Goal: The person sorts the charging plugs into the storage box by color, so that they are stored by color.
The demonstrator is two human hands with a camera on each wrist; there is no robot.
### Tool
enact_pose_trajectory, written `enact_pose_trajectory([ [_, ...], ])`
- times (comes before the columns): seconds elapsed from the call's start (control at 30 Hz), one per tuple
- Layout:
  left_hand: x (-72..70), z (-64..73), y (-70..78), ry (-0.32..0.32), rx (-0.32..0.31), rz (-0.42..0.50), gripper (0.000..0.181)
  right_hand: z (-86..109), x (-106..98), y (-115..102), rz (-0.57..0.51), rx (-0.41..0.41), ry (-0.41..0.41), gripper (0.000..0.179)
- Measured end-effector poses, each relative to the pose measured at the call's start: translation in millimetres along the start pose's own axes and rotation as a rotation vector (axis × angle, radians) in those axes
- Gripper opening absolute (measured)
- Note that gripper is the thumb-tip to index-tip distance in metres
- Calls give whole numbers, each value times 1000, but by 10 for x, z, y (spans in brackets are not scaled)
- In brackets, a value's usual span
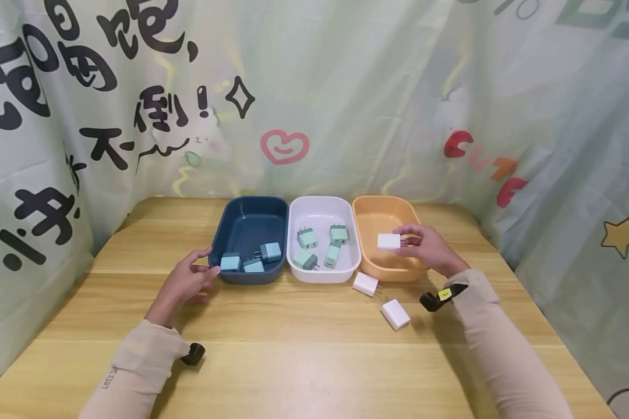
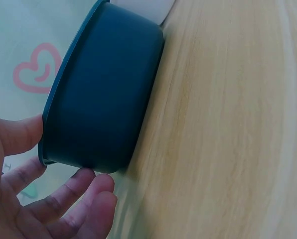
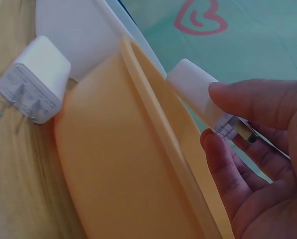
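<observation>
My right hand (image 1: 424, 247) pinches a white plug charger (image 1: 388, 241) between thumb and fingers, above the orange bin (image 1: 385, 203). Its metal prongs point toward the palm in the right wrist view. At the front left corner of the dark blue bin (image 1: 248, 279), my left hand (image 1: 188, 279) holds the rim with thumb and fingers, the other fingertips close against the wall. Three blue chargers (image 1: 270, 251) lie in that bin. Two more white chargers, one (image 1: 366, 284) by the orange bin's front corner and another (image 1: 395, 315) nearer me, lie on the wooden table.
Between the other two bins stands a white bin (image 1: 322, 276) with several green chargers (image 1: 307, 238). All three sit side by side on the wooden table (image 1: 293, 361). A printed curtain (image 1: 356, 116) hangs behind and along both sides.
</observation>
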State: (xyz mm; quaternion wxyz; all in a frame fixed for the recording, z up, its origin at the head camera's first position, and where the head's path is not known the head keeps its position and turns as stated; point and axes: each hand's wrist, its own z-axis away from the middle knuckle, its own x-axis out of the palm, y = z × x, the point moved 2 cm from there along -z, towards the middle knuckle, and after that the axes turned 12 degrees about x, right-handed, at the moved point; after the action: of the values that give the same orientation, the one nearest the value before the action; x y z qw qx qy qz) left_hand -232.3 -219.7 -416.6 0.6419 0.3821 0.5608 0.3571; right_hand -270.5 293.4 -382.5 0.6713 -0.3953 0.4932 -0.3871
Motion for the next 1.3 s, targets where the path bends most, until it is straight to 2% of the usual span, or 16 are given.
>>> enact_pose_trajectory([
  [0.37, 12, 3, 10, 5, -14, -3, 66, -229, -45, -10, 65, 5, 15, 45],
  [0.63, 20, 20, 27, 5, -17, 2, 67, -370, -39, -60, 15, -15, -27, 46],
  [0.9, 21, 12, 31, 5, -26, -2, 67, -448, -45, -93, 10, 12, -20, 48],
  [1.3, 21, 24, 38, 5, -21, -3, 66, -488, -40, -56, -8, -3, -21, 45],
])
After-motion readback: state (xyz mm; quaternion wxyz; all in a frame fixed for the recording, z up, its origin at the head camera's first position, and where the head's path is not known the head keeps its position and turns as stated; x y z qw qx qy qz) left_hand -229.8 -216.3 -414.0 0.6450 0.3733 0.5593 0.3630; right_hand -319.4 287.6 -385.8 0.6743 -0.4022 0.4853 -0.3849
